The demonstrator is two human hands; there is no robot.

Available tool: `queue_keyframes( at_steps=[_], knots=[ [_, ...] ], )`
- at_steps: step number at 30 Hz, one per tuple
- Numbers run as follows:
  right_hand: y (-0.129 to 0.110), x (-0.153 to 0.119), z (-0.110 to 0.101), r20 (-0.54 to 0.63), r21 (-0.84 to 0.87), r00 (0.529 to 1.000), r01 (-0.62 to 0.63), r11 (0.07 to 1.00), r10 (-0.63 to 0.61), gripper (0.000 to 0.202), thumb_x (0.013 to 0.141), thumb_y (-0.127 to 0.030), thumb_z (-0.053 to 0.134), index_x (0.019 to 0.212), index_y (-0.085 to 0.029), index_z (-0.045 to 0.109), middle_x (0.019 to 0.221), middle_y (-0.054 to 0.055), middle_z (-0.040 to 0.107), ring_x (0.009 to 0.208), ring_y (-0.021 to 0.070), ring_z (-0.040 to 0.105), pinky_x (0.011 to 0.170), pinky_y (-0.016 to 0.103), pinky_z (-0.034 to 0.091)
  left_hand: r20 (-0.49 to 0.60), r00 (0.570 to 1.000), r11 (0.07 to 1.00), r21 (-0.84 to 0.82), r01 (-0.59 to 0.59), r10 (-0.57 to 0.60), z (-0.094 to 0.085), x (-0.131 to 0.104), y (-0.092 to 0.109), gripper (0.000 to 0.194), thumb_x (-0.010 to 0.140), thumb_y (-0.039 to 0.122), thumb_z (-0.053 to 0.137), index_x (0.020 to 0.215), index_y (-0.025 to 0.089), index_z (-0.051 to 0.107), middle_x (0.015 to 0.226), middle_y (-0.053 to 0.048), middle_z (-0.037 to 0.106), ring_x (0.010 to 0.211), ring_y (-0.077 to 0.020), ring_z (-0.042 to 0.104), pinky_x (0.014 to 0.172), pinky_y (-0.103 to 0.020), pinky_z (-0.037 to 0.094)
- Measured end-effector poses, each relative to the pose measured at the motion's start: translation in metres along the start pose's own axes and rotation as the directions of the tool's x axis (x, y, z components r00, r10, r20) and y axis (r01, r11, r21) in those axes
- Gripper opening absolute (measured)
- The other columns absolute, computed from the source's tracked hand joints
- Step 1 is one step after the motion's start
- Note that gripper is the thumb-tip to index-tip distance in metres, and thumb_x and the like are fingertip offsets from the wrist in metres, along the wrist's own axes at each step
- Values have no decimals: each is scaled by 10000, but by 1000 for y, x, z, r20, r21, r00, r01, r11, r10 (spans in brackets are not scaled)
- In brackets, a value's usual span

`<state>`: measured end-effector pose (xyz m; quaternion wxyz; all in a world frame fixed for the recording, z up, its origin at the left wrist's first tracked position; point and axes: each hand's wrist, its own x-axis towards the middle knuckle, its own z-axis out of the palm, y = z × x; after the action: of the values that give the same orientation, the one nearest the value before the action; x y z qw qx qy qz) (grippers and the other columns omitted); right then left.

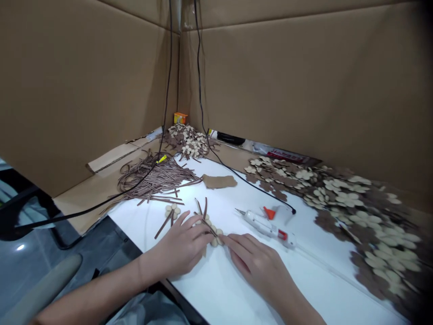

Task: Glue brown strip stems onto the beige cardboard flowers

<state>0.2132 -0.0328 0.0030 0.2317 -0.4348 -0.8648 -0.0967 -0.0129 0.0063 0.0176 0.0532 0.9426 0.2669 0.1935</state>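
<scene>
On the white tabletop, my left hand [184, 246] pinches thin brown strips [210, 226] over a small cream flower [215, 242]. My right hand [255, 262] has its fingertips closed at the right edge of that flower; its thumb is partly hidden. Behind my left fingers, more cream petals with crossed brown strips [204, 208] show in part. Another cream flower [173, 211] with two strips lies left of my left hand. Beyond my right hand rests a white tool [264, 224] with a pointed metal tip and a red part.
A tangled pile of brown strips [155, 178] lies at the left back. Cream and brown flower cutouts heap up at the right [365, 216] and in the far corner [192, 142]. A brown scrap [219, 181], an orange-red piece [269, 212], a black cable [233, 169] and cardboard walls [304, 81] surround the work.
</scene>
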Motion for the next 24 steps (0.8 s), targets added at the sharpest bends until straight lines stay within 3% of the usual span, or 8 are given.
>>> queue_keyframes(
  at_steps=[5,12,17,24],
  knots=[
    [-2,4,-6,27,-4,1000,8,1000,-8,321,872,-84,421,1114,-188,604,913,27,673,759,146,575,620,257,446,13,1000,996,88,-13,12,3,5,1,351,859,175,474,1206,216,508,1041,-54,580,1097,-229,453,1033,-461,254],
    [-3,6,-3,84,-99,994,77,992,-68,336,848,-54,423,1123,-137,598,908,58,664,717,164,544,598,273,444,18,1000,992,127,15,-18,6,5,0,366,842,165,483,1202,213,525,1058,-72,555,1042,-247,452,1005,-479,281],
    [-3,6,-1,47,-100,995,97,990,-92,313,836,-43,432,1087,-98,612,910,73,667,697,170,534,574,292,462,10,1000,991,134,16,-18,9,7,0,391,835,146,480,1217,220,516,1062,-75,542,1014,-244,459,979,-471,310],
    [-2,5,-1,19,-34,999,44,998,-43,315,868,-77,404,1084,-139,625,931,78,673,754,170,560,632,287,480,-70,997,948,318,-13,37,23,5,4,345,842,134,457,1173,185,539,959,-72,561,908,-222,487,977,-468,293]
  ],
)
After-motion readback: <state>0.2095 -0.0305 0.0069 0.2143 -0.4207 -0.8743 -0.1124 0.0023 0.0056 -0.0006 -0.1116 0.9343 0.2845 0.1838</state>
